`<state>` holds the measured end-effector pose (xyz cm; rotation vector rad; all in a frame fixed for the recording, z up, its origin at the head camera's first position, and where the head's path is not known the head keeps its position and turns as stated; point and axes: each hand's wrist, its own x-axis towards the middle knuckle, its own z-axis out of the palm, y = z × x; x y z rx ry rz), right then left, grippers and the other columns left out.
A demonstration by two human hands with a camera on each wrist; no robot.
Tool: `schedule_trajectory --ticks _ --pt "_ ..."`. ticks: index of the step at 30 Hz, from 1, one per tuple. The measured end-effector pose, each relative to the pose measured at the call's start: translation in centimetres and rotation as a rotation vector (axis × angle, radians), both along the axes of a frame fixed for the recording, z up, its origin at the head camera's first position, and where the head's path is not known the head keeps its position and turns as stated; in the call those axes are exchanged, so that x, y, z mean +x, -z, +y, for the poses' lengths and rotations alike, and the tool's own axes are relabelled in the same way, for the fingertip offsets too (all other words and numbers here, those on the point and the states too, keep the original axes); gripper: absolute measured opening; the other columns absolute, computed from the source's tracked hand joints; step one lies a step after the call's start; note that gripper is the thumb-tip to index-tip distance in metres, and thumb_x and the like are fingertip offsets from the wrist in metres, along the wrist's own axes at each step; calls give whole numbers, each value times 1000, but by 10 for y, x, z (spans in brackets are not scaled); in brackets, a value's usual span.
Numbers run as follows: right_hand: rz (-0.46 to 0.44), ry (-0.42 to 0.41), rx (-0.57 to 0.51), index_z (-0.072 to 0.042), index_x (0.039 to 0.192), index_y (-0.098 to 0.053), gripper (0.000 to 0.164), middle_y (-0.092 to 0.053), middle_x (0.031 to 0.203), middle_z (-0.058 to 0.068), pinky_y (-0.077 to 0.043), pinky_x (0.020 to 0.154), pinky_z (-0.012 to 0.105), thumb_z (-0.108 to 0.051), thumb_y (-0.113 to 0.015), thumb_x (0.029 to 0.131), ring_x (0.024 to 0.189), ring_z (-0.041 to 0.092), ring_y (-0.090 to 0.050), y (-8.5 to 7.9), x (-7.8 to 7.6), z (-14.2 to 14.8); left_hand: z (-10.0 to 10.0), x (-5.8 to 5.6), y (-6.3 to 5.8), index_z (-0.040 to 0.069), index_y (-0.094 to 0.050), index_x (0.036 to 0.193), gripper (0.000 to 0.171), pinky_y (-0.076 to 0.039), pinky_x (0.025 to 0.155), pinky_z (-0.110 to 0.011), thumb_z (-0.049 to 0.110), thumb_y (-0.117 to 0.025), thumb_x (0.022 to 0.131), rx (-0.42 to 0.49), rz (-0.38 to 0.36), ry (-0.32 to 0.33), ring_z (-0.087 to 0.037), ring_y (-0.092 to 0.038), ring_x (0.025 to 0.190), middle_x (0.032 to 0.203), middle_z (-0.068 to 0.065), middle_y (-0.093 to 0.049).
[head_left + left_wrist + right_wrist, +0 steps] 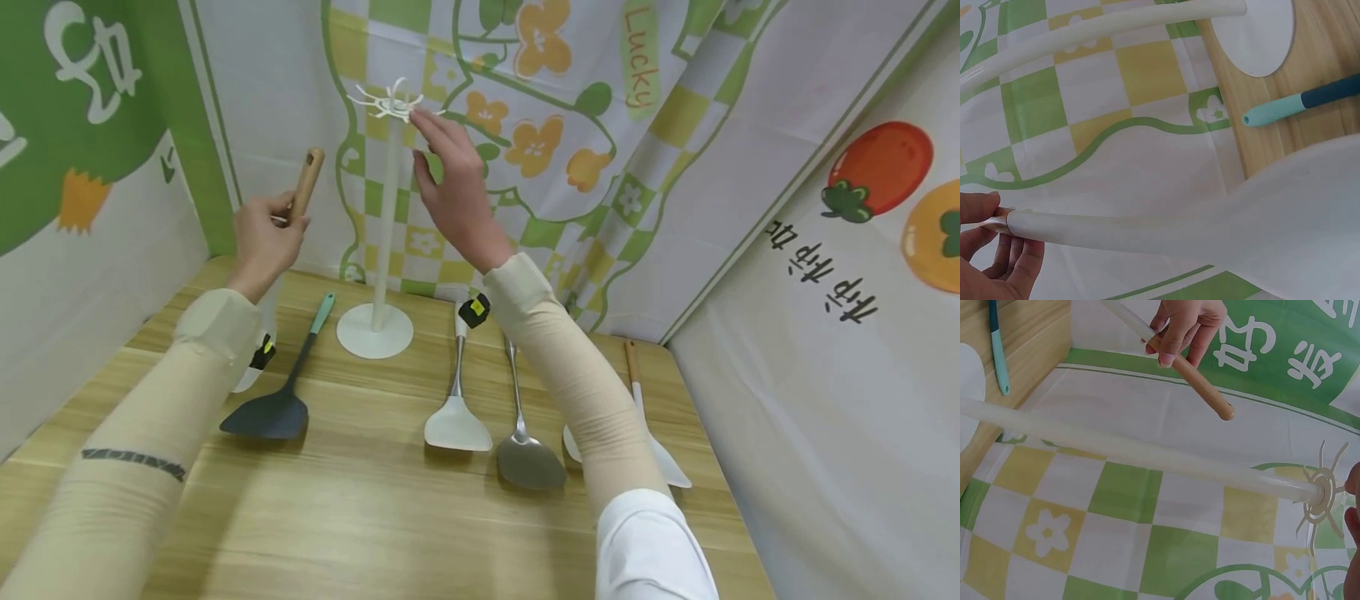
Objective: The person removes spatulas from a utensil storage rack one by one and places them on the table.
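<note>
My left hand (262,237) grips a spatula by its wooden handle (306,185), handle end up. In the left wrist view its white shaft (1104,232) widens into a broad white head (1310,206), mostly out of frame. My right hand (459,187) is raised at the top of a white utensil stand, its extended index finger touching the ring of hooks (390,107) and its thumb apart. The stand's pole (386,225) rises from a round base (360,337). In the right wrist view only fingertips (1352,481) show beside the hooks. Nothing hangs on them.
On the wooden table (337,525) lie a dark spatula with mint handle (273,412), a white spatula (457,425), a steel spatula (531,461), and white utensils, one wooden-handled (632,362), partly behind my right arm. A printed curtain (420,242) hangs behind the stand.
</note>
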<state>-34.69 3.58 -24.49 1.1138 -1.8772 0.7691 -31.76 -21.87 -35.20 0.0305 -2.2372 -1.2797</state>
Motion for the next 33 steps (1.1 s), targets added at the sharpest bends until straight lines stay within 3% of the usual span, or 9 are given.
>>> schedule_trajectory --ticks 6,16,22,24,30,33 --pt "28 0 -36 8 135 -59 36 -62 136 24 -39 113 19 0 -58 100 127 33 -56 14 -2 14 -9 0 7 7 -62 138 41 -43 52 -3 13 -66 98 -25 -15 -23 13 -47 66 113 -30 -69" --pt "-91 101 -45 6 137 -59 39 -61 138 22 -40 116 23 1 -62 98 132 32 -55 48 -9 44 -26 2 21 4 -62 138 40 -40 50 -2 11 -64 98 -76 -43 -38 11 -46 68 112 -32 -68" --pt "-167 140 -64 7 137 -57 40 -59 140 23 -36 120 24 1 -63 98 135 32 -53 65 -15 65 -34 2 27 3 -60 139 41 -41 49 -5 12 -64 99 -80 -96 -36 9 -47 67 115 -32 -67" --pt "-196 150 -71 7 138 -56 42 -58 141 24 -35 121 26 1 -63 98 136 33 -51 71 -17 74 -36 3 28 3 -58 140 42 -41 49 -6 12 -63 99 -75 -118 -35 3 -52 71 116 -32 -67" --pt "-302 215 -83 8 141 -53 43 -55 145 23 -37 121 29 -1 -61 100 139 33 -49 90 -19 103 -40 2 36 3 -57 142 43 -39 52 -4 14 -62 100 -81 -161 -49 -34 -65 98 119 -32 -66" --pt "-343 254 -94 8 141 -52 43 -55 145 24 -38 120 32 -2 -61 100 139 33 -49 102 -23 117 -41 1 40 2 -55 142 44 -37 54 -3 14 -62 100 -84 -183 -51 -41 -65 104 121 -33 -66"
